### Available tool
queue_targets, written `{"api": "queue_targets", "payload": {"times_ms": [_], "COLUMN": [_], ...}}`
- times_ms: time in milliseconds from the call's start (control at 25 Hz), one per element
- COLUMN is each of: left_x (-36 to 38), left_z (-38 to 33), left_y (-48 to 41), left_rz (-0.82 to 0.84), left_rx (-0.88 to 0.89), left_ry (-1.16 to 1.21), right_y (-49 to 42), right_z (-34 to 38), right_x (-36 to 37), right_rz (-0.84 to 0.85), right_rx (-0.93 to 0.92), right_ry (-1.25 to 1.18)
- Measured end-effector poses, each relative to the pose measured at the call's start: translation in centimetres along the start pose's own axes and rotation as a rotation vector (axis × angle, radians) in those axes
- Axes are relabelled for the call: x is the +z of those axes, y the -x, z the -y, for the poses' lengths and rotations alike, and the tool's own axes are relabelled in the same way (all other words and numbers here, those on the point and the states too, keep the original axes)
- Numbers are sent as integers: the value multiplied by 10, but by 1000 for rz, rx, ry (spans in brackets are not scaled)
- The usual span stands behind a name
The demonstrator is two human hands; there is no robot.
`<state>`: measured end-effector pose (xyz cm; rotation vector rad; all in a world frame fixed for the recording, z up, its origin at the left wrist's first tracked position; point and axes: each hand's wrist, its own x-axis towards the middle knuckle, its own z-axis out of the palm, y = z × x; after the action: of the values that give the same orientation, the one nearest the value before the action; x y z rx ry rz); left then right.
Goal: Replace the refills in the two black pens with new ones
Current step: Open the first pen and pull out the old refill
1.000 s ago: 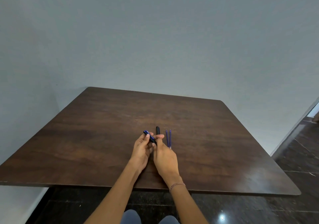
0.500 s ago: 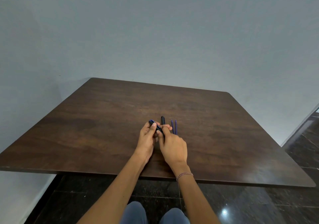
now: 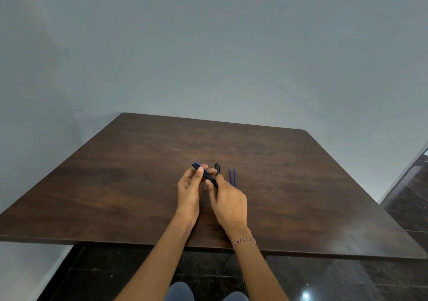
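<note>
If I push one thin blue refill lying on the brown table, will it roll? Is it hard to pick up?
Each thin blue refill looks round and slender, so it would probably roll sideways on the smooth brown wooden table. Lying flat, it likely needs a fingertip pinch. It seems very light, perhaps slightly bendable.

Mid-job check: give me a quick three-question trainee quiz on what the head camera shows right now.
1. True or false: the left hand and the right hand both grip the held black pen.
2. How many blue refills lie on the table? A one, B two, C four.
3. Fill in: the refills lie to the person's ____ of the second black pen.
Key: 1 true; 2 B; 3 right.
</note>
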<state>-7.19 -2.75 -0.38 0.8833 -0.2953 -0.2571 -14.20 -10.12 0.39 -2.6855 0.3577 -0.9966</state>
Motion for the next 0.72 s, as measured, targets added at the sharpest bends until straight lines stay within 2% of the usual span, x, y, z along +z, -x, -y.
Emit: {"api": "queue_targets", "payload": {"times_ms": [160,320,400,600,720], "left_x": [-1,-4,-5,-10,-14], "left_z": [-6,-8,-7,-9,-8], "left_y": [-14,-26,-27,-31,-36], "left_rz": [-137,-159,-154,-208,-246], "left_rx": [4,-13,10,-18,-40], "left_ry": [-34,-37,-18,75,150], "right_y": [-3,-3,-5,1,4], "right_z": [-3,-6,-5,3,24], "right_x": [1,3,3,0,6], "right_rz": [-31,53,41,-103,-12], "right_rx": [-16,9,43,79,174], "right_ry": [-87,-140,-193,-33,-175]}}
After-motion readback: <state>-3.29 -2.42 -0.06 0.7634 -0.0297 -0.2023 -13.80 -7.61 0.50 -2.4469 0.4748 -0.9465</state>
